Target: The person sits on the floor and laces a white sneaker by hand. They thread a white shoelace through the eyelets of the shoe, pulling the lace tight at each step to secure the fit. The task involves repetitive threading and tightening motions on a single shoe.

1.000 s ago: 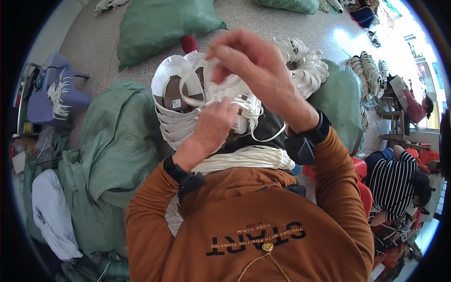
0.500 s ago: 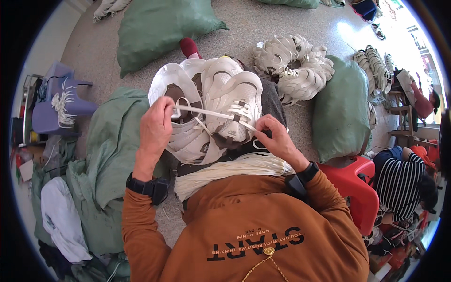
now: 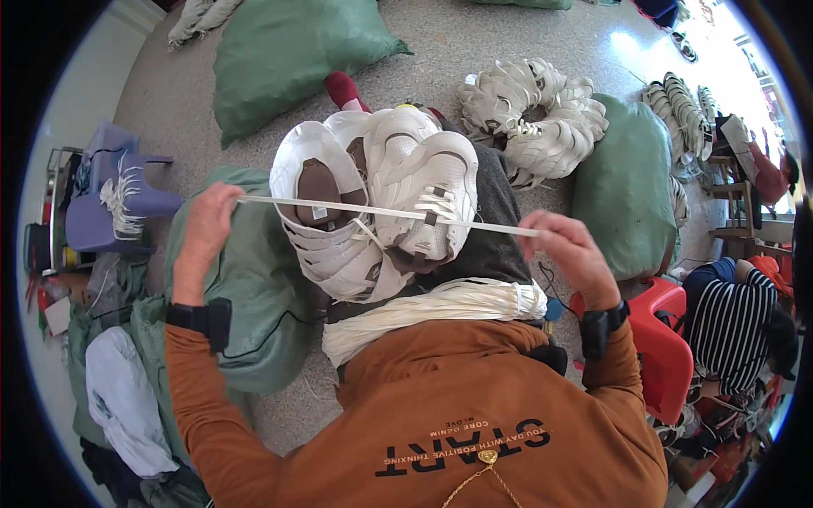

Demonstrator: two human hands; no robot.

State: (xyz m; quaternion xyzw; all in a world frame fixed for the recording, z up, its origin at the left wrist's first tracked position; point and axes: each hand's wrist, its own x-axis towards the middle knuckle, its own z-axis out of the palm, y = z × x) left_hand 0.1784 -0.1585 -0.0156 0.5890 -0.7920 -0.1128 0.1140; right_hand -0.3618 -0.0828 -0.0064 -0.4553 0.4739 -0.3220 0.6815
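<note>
Here, a flat white lace (image 3: 385, 211) pulled taut between two hands above white shoes on the lap

The left hand (image 3: 206, 233) is closed around one end of the lace at the left, and the right hand (image 3: 566, 251) pinches the other end between thumb and fingertips at the right, so the lace's long axis runs nearly level from left to right, dipping slightly toward the right hand. It crosses directly over the pair of white shoes (image 3: 373, 199), which lie side by side on the dark cloth (image 3: 495, 216) over the lap, toes pointing away from the person; a thinner strand drops from the lace's middle toward the shoes. Both hands sit about equally far from the shoes, one on either side. A bundle of white laces (image 3: 432, 309) lies across the near edge of the lap, just below the shoes
</note>
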